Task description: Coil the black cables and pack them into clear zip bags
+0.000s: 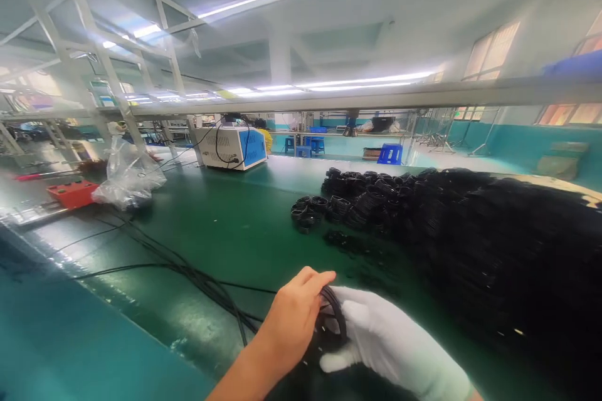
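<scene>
At six o'clock we grip the black coil (338,314) between our bare left hand (297,306) and gloved right hand (379,333), and should keep its loops snug while loose cables (203,279) trail toward ten o'clock over the tabletop (235,222).

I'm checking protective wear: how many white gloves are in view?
1: the white glove on the right hand, which holds the black cable coil. The left hand is bare; others could be hidden.

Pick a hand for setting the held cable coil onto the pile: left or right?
Right, probably. The gloved right hand is at the cable coil on the side toward the pile; the bare left hand is nearer the loose cables.
</scene>
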The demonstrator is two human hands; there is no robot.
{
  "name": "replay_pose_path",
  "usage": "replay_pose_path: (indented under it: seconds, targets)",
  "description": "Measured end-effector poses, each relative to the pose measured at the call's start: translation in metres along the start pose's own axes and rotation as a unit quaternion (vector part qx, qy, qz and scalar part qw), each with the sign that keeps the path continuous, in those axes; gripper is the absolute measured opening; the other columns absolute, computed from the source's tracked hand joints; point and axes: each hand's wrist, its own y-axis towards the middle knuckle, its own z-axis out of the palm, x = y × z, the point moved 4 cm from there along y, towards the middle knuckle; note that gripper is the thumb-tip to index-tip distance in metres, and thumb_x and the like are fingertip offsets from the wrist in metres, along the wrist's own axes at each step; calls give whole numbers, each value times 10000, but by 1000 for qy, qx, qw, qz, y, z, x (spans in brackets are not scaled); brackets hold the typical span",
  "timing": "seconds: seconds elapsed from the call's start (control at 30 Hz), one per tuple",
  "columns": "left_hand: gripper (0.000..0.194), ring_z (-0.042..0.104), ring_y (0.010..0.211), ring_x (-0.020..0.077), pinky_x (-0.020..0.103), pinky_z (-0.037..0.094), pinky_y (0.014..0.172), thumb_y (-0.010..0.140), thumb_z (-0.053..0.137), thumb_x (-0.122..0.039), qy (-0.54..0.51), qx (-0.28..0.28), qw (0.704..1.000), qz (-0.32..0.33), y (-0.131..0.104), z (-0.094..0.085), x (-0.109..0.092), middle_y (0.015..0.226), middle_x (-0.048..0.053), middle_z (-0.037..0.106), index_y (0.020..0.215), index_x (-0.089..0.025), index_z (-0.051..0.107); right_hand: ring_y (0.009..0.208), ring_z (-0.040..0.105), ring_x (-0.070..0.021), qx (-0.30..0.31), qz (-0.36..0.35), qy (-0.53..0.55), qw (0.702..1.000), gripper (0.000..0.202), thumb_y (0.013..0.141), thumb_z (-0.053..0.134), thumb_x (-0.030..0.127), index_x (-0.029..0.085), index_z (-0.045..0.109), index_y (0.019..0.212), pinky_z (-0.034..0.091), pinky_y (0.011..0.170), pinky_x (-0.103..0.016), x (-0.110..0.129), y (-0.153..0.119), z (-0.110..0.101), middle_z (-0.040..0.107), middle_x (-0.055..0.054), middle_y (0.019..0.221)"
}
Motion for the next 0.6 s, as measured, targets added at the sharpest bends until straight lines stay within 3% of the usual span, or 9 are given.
replay_pose_path:
  seconds: [0.07, 0.17, 0.37, 0.5, 0.6]
  targets:
    - [479, 537, 848, 123, 223, 449, 768, 836, 299, -82, -22, 9, 999, 43, 0, -2, 1, 1011, 31, 534, 1228, -269, 500, 945, 534, -217, 23, -11, 28, 999, 383, 781, 591, 354, 154, 546, 1105, 510, 737, -397, 1, 0, -3, 531, -78, 1000]
    - [486, 529, 857, 131, 239, 451, 777, 808, 327, -64, 32, -12, 998, 48, -1, -2, -2, 1006, 31, 515, 1192, -279, 533, 925, 526, -196, 27, -19, 44, 998, 369, 741, 645, 267, 151, 548, 1078, 524, 713, -369, -4, 4, -6, 510, -56, 968]
    - [422, 551, 766, 142, 261, 460, 717, 788, 345, -49, 142, -93, 985, 21, -6, 5, -2, 899, 42, 558, 1061, -224, 616, 837, 560, -182, -48, -18, -5, 999, 485, 647, 711, 198, 172, 520, 1092, 524, 690, -360, -8, 8, -6, 522, -25, 926]
    - [356, 569, 692, 118, 234, 475, 665, 779, 390, -57, 51, -162, 985, -20, -6, 6, 10, 795, 20, 571, 940, -215, 665, 781, 565, -169, -94, -10, -16, 995, 510, 605, 738, 268, 177, 536, 1064, 530, 644, -339, -10, 8, -3, 534, -24, 906]
    - [330, 575, 695, 109, 224, 483, 654, 737, 433, -43, -33, -192, 980, -46, -4, 7, 17, 792, -1, 578, 871, -224, 674, 830, 573, -209, -116, -17, -35, 993, 596, 556, 766, 306, 190, 524, 1088, 538, 651, -377, -13, 12, -4, 557, -47, 958]
